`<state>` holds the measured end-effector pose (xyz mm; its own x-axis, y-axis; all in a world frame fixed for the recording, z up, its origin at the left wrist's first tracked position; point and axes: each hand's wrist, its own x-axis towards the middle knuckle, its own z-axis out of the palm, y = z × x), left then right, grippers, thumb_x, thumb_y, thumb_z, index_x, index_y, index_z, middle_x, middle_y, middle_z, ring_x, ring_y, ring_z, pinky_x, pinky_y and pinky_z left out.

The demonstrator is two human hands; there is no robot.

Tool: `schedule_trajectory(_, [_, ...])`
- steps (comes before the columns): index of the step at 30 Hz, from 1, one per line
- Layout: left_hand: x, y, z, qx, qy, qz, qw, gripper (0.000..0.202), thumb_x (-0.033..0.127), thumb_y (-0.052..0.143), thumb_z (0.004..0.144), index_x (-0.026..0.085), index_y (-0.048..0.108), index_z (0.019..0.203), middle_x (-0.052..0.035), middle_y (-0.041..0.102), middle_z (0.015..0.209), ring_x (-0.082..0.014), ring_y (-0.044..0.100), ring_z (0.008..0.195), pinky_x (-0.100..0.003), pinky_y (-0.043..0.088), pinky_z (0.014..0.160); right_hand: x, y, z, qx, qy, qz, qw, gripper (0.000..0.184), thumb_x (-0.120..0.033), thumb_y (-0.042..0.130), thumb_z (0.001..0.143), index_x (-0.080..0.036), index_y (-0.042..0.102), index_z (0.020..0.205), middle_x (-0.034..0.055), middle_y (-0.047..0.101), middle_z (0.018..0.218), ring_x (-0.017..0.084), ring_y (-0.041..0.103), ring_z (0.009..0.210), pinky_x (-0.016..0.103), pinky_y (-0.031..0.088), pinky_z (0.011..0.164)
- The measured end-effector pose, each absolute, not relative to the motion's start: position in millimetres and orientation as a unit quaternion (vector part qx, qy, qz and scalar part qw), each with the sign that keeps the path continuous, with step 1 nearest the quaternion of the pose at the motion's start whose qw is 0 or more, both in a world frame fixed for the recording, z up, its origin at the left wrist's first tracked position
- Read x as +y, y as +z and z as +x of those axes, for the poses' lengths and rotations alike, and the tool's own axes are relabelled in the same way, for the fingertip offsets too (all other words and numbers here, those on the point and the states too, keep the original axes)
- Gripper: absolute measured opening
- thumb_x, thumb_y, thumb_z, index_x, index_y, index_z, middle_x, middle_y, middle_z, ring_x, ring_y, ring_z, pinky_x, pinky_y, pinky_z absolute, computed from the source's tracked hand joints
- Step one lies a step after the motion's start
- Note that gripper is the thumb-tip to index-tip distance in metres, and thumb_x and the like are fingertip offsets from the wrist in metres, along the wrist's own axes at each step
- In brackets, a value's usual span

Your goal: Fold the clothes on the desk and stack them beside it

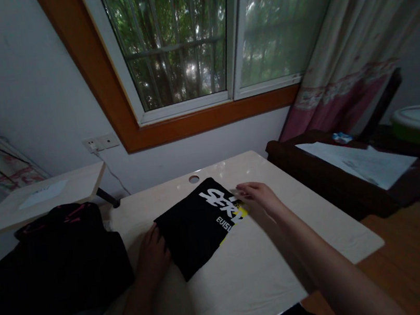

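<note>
A folded black T-shirt with white and yellow lettering lies on the pale table. My left hand rests flat against the shirt's left edge, fingers stretched out. My right hand reaches to the shirt's right corner by the print, fingers extended and touching the cloth there. Neither hand lifts the shirt.
A heap of dark clothes covers the table's left end. A small side table stands by the wall at left. To the right is a dark desk with papers, then curtains. A window faces me.
</note>
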<state>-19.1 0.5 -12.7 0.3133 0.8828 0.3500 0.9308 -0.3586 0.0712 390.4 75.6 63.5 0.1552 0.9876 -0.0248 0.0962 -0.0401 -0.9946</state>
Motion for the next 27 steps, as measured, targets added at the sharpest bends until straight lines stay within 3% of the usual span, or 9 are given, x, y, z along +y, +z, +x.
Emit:
schedule_trajectory(4, [1.0,-12.0,-16.7,-0.569,-0.148,-0.806,0.075,0.029,0.016,0.054,0.082,0.013,0.070,0.106,-0.0194,0.058,0.138,-0.0334,0.040,0.144,-0.053,0.039,0.117,66.1,46.3,379.1,-0.566,0.318,-0.581,0.491,0.022,-0.031,0.062,0.080,-0.021,0.076,0.094,0.0112,0.074,0.102,0.027,0.069,0.094,0.042,0.053,0.087])
schedule_trajectory(9, [-0.9,-7.3,-14.6,-0.568,-0.159,-0.805,0.067,0.034,0.016,0.054,0.081,0.013,0.069,0.111,-0.0173,0.059,0.137,-0.0331,0.040,0.143,-0.051,0.038,0.118,37.8,39.4,326.7,-0.804,0.217,-0.438,0.340,0.028,-0.023,0.062,0.088,-0.024,0.073,0.113,0.0083,0.071,0.115,0.025,0.062,0.110,0.044,0.046,0.101])
schedule_trajectory(14, [-5.6,2.9,-12.0,-0.531,-0.187,-0.824,0.068,0.046,0.011,0.053,0.080,0.012,0.062,0.125,-0.0174,0.056,0.141,-0.0337,0.033,0.147,-0.054,0.037,0.118,20.2,40.7,283.1,-0.879,0.174,-0.374,0.237,0.037,-0.036,0.071,0.088,-0.025,0.069,0.123,0.0077,0.070,0.117,0.027,0.059,0.109,0.041,0.045,0.098])
schedule_trajectory(18, [-9.5,15.2,-2.5,-0.479,-0.209,-0.851,0.059,0.056,0.011,0.050,0.087,0.018,0.050,0.142,-0.0124,0.056,0.142,-0.0328,0.028,0.149,-0.060,0.032,0.119,23.8,48.6,263.3,-0.868,0.224,-0.385,0.219,0.066,-0.038,0.070,0.089,-0.026,0.045,0.149,0.0070,0.070,0.115,0.024,0.063,0.104,0.035,0.048,0.093])
schedule_trajectory(22, [-12.4,22.1,9.5,-0.427,-0.224,-0.874,0.051,0.065,0.014,0.050,0.093,0.026,0.033,0.154,-0.0090,0.052,0.148,-0.0309,0.027,0.150,-0.062,0.031,0.119,32.1,54.9,249.2,-0.867,0.241,-0.394,0.189,0.090,-0.029,0.071,0.086,-0.028,0.019,0.160,0.0064,0.069,0.120,0.023,0.067,0.102,0.031,0.050,0.084])
schedule_trajectory(24, [-14.1,23.2,13.8,-0.405,-0.237,-0.882,0.043,0.065,0.015,0.049,0.094,0.027,0.030,0.155,-0.0090,0.053,0.148,-0.0296,0.030,0.149,-0.061,0.033,0.118,35.6,56.0,243.1,-0.871,0.227,-0.398,0.175,0.085,-0.026,0.069,0.086,-0.031,0.024,0.158,0.0070,0.066,0.128,0.023,0.067,0.105,0.031,0.050,0.086])
schedule_trajectory(27, [-17.3,25.7,16.9,-0.396,-0.255,-0.882,0.014,0.064,0.015,0.047,0.095,0.026,0.028,0.155,-0.0094,0.053,0.148,-0.0265,0.035,0.147,-0.055,0.037,0.118,39.7,54.0,235.6,-0.871,0.202,-0.422,0.147,0.044,-0.024,0.060,0.090,-0.027,0.059,0.134,0.0073,0.069,0.121,0.024,0.066,0.107,0.031,0.049,0.088])
